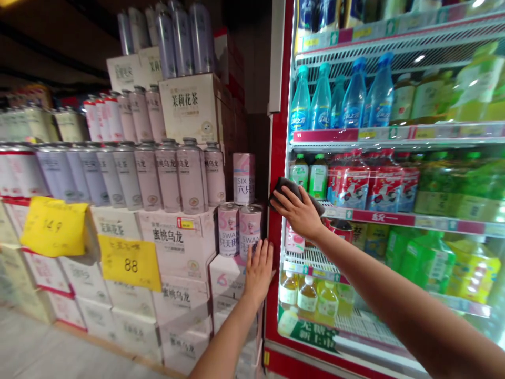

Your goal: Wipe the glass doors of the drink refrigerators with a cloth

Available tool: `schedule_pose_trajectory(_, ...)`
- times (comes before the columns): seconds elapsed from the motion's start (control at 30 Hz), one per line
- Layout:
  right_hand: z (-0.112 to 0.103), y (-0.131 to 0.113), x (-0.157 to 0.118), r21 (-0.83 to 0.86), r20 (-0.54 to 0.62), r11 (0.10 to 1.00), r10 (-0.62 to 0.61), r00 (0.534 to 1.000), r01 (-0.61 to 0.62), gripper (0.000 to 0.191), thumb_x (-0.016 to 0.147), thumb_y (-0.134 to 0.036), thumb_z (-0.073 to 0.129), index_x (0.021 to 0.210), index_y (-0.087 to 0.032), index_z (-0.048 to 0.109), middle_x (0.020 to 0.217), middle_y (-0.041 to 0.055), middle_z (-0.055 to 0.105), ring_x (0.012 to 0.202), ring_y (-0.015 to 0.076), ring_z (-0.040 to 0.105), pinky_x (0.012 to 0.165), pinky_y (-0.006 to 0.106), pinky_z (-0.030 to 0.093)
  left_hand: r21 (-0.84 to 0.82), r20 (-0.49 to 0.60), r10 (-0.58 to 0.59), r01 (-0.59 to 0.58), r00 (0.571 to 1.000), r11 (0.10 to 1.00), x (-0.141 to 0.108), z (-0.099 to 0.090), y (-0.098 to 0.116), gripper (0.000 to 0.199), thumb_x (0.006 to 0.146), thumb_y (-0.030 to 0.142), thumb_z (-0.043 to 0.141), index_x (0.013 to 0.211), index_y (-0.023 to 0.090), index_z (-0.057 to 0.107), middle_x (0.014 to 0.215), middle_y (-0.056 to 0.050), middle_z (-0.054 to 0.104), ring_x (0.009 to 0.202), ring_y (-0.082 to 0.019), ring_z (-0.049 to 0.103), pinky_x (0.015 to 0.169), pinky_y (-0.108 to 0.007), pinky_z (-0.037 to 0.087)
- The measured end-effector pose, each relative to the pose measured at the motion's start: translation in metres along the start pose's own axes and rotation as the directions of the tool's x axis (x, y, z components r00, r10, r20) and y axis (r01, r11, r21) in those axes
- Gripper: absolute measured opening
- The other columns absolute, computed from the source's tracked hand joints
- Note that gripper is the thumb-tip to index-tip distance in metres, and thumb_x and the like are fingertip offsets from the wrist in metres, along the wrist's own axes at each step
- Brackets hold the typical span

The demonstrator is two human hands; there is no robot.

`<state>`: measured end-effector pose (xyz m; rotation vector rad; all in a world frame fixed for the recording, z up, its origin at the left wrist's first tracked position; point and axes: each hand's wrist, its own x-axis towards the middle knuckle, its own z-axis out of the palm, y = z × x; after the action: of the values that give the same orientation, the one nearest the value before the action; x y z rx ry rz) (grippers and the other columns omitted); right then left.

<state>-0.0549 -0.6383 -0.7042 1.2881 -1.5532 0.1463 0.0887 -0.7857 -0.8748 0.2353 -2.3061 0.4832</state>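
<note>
Stacked cartons (177, 245) and metal bottles (169, 176) fill the shop space left of the red-framed fridge (279, 147) in the head view. Against the fridge's left edge, the right hand (300, 213) holds a dark cloth (292, 188), its fingers nearly straight and slightly parted over it. Just left of the fridge's frame, near pink cans (229, 226), the left hand (258, 271) has fingers extended, gripping nothing; whether it touches the frame I cannot tell
</note>
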Motion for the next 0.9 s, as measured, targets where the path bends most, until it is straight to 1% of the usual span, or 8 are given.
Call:
schedule_pose_trajectory(0.17,0.025,-0.041,-0.056,0.05,0.045,0.992,-0.118,0.992,0.115,0.054,0.097,-0.017,0.049,0.15,-0.02,0.044,0.161,0.0058,0.039,0.152,0.0279,0.026,0.125,0.061,0.01,0.017,0.031,-0.071,0.07,0.997,0.997,-0.027,0.004,0.013,0.09,0.089,0.041,0.066,0.16,0.012,0.02,0.166,-0.012,0.023,0.157,-0.027,0.006,0.128,-0.054,0.014)
schedule_pose_trajectory(0.3,0.041,-0.068,-0.091,0.076,0.06,0.985,-0.161,0.985,0.156,0.054,0.096,-0.017,0.048,0.15,-0.019,0.045,0.161,0.006,0.039,0.153,0.027,0.024,0.126,0.06,0.011,0.032,0.033,-0.103,0.102,0.994,0.994,-0.046,0.009,0.026,0.089,0.089,0.041,0.066,0.16,0.011,0.02,0.166,-0.011,0.023,0.157,-0.025,0.001,0.129,-0.052,0.009)
schedule_pose_trajectory(0.43,0.057,-0.094,-0.124,0.086,0.078,0.979,-0.189,0.979,0.182,0.056,0.095,-0.017,0.048,0.15,-0.016,0.044,0.162,0.0076,0.037,0.153,0.0274,0.021,0.126,0.059,0.014,0.042,0.025,-0.128,0.127,0.991,0.991,-0.065,0.016,0.035,0.089,0.089,0.042,0.066,0.159,0.008,0.022,0.167,-0.012,0.022,0.157,-0.026,0.001,0.129,-0.052,0.011)
schedule_pose_trajectory(0.6,0.077,-0.12,-0.159,0.101,0.05,0.961,-0.265,0.963,0.259,0.048,0.094,-0.018,0.049,0.141,-0.015,0.056,0.16,0.0071,0.041,0.152,0.0284,0.024,0.125,0.058,0.016,0.071,0.005,-0.116,0.116,0.993,0.991,-0.081,0.019,0.037,0.086,0.09,0.043,0.064,0.158,0.01,0.026,0.167,-0.011,0.023,0.157,-0.026,0.004,0.129,-0.049,0.01)
schedule_pose_trajectory(0.67,0.08,-0.121,-0.163,0.12,0.044,0.945,-0.312,0.949,0.305,0.044,0.094,-0.019,0.049,0.136,-0.015,0.059,0.157,0.0069,0.046,0.15,0.028,0.029,0.124,0.058,0.021,0.069,0.014,-0.112,0.11,0.994,0.991,-0.081,0.016,0.034,0.087,0.09,0.043,0.064,0.159,0.01,0.024,0.167,-0.011,0.023,0.157,-0.026,0.006,0.129,-0.048,0.011)
schedule_pose_trajectory(0.73,0.077,-0.113,-0.156,0.138,0.047,0.926,-0.36,0.932,0.351,0.042,0.095,-0.019,0.05,0.135,-0.017,0.06,0.155,0.0066,0.049,0.147,0.0268,0.034,0.122,0.057,0.027,0.052,0.027,-0.118,0.116,0.993,0.992,-0.076,0.01,0.03,0.091,0.089,0.043,0.065,0.16,0.01,0.019,0.166,-0.012,0.024,0.157,-0.026,0.008,0.129,-0.048,0.015)
schedule_pose_trajectory(0.8,0.067,-0.095,-0.137,0.141,0.052,0.921,-0.372,0.927,0.362,0.043,0.095,-0.019,0.051,0.137,-0.019,0.058,0.155,0.0066,0.049,0.146,0.026,0.036,0.121,0.057,0.029,0.021,0.031,-0.127,0.127,0.991,0.992,-0.064,0.003,0.026,0.096,0.089,0.043,0.066,0.161,0.012,0.012,0.166,-0.013,0.024,0.157,-0.027,0.011,0.128,-0.05,0.019)
schedule_pose_trajectory(0.9,0.039,-0.051,-0.09,0.102,0.07,0.953,-0.291,0.954,0.284,0.051,0.095,-0.017,0.051,0.145,-0.022,0.05,0.158,0.0058,0.045,0.149,0.0261,0.033,0.122,0.061,0.024,-0.029,0.016,-0.132,0.133,0.991,0.991,-0.035,-0.01,0.022,0.1,0.089,0.042,0.066,0.162,0.016,0.003,0.167,-0.013,0.021,0.156,-0.028,0.013,0.127,-0.051,0.021)
